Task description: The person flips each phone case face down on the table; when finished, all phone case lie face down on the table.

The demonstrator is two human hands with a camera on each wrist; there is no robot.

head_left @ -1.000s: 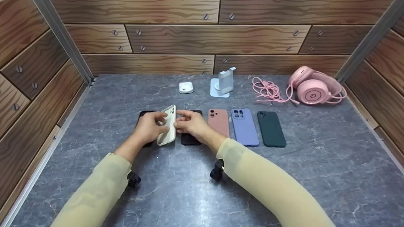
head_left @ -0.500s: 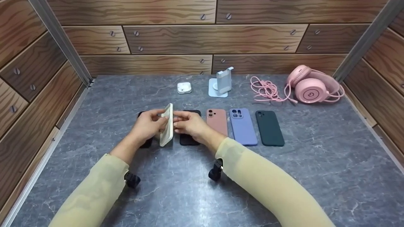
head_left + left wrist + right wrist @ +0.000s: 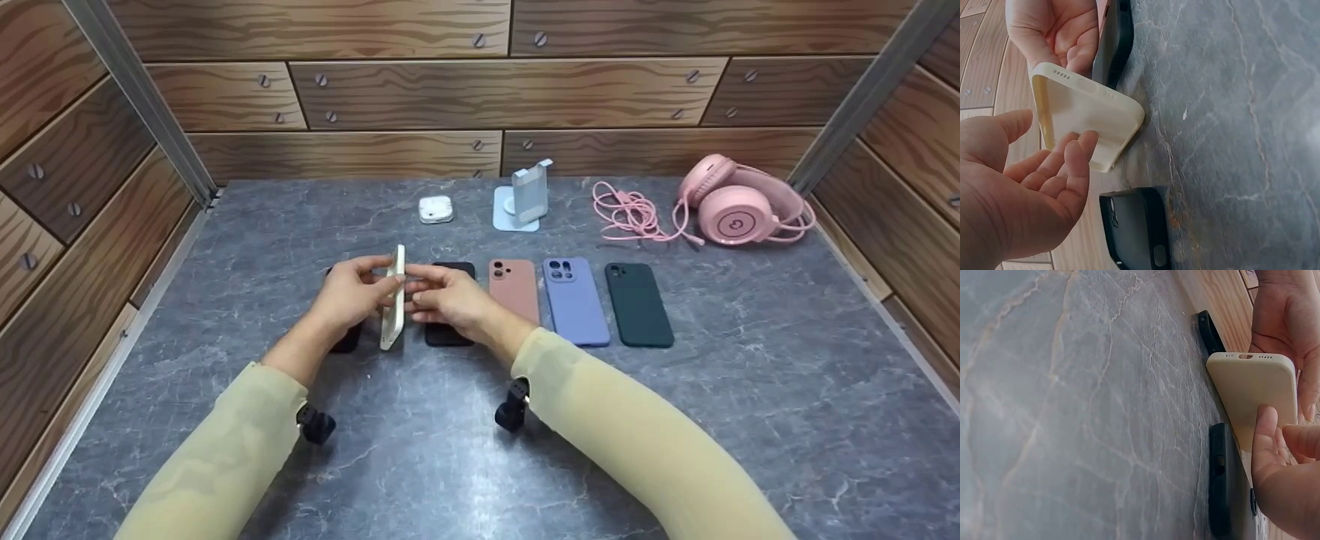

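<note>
A cream phone case (image 3: 395,311) stands on its long side between the hands, inner side facing left. My left hand (image 3: 349,292) holds it: in the left wrist view the fingers (image 3: 1075,160) reach curled into its hollow, and in the head view the thumb lies at the upper edge. On the other side, my right hand (image 3: 457,300) touches the case's back (image 3: 1255,388) with extended fingers, and the right wrist view shows a fingertip resting there. Black phone cases lie under each hand, one (image 3: 345,341) left and another (image 3: 448,335) right, both partly hidden.
Pink (image 3: 515,289), lavender (image 3: 577,307) and dark green (image 3: 640,307) phone cases continue the row rightward. Behind are white earphones in a square box (image 3: 436,210), a pale blue stand (image 3: 531,196) and pink headphones (image 3: 739,206) with a coiled cable (image 3: 634,216). Wood-patterned walls surround the table.
The cream case has turned more upright, from its hollow showing to nearly edge-on, and moved slightly left. The right fingers have followed it; the left thumb has risen toward its upper edge.
</note>
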